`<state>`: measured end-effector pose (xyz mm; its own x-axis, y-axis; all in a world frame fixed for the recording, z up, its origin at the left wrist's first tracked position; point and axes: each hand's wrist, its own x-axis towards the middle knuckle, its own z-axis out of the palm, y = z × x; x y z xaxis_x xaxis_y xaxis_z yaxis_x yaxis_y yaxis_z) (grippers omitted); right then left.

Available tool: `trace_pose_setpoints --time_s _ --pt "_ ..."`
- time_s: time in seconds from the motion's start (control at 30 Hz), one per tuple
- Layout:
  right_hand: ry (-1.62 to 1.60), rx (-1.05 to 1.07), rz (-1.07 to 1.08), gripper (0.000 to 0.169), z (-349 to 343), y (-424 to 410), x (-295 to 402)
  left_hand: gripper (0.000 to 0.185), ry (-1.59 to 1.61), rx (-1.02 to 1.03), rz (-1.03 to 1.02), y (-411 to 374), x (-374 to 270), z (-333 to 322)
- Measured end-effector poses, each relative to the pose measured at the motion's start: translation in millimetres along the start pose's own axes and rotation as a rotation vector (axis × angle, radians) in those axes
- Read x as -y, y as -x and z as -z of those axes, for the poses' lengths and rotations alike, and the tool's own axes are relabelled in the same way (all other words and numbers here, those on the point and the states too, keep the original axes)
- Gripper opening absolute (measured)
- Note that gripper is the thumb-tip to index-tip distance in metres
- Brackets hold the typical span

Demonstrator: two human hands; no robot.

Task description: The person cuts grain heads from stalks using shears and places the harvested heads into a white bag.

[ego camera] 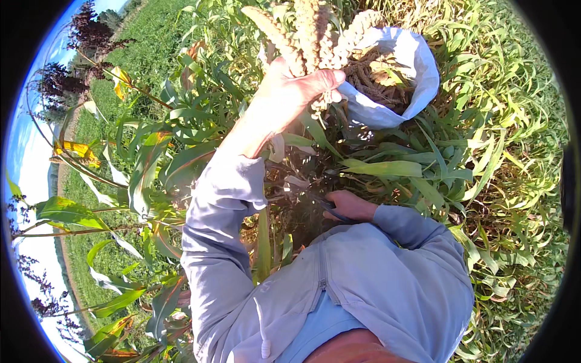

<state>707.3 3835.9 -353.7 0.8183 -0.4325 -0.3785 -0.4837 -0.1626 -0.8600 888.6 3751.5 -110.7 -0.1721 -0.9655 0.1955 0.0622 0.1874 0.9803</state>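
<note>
My left hand (297, 88) is raised in front of me, its fingers closed around a bunch of pale tan seed heads (308, 38), which look like foxtail millet. The thick heads fan out upward from my grip. Just to the right of that hand stands a white woven sack (424, 72) with its mouth wide. Brownish cut seed heads (374, 84) lie inside it. Lower down, close to my waist, my right hand (352, 205) grips the dark handles of a cutting tool (333, 211), apparently shears. Shade and leaves hide its blades.
Long-leaved millet plants (494, 159) surround me on the right and ahead. Tall sorghum-like stalks (81, 232) with broad leaves lean in from the left, some bearing dark red heads (88, 29). A low green field (145, 43) stretches beyond them.
</note>
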Motion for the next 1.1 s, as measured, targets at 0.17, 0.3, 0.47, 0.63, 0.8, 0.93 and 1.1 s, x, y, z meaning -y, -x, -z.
trace_pose_setpoints --time_s 0.17,0.3,0.47,0.63,0.8,0.93,1.1 --pt "0.007 -0.108 -0.086 0.032 18.5 26.8 -41.3 0.085 -0.246 -0.024 0.159 -118.8 80.9 -28.1" --pt "-0.102 -0.042 -0.133 0.028 32.7 33.4 -63.9 0.057 -0.116 0.111 0.083 -98.4 83.0 -3.9" --pt "-0.209 0.102 -0.103 0.028 48.6 28.5 -30.2 0.032 0.082 0.04 -0.238 2.6 6.0 85.8" --pt "-0.06 0.407 0.308 0.025 55.8 -8.1 -0.4 0.037 0.101 -0.457 -0.377 161.3 -40.4 192.9" --pt "-0.109 0.587 0.385 0.029 23.9 -32.9 46.7 0.023 -0.361 -0.892 0.29 260.8 24.4 172.6" --pt "-0.301 0.681 0.263 0.026 -8.9 -60.9 98.4 0.021 -0.541 -1.016 0.404 302.3 75.5 170.6" --pt "-0.612 0.612 -0.037 0.023 -54.1 -71.9 119.4 0.046 -0.591 -1.169 0.4 333.5 82.1 197.3"
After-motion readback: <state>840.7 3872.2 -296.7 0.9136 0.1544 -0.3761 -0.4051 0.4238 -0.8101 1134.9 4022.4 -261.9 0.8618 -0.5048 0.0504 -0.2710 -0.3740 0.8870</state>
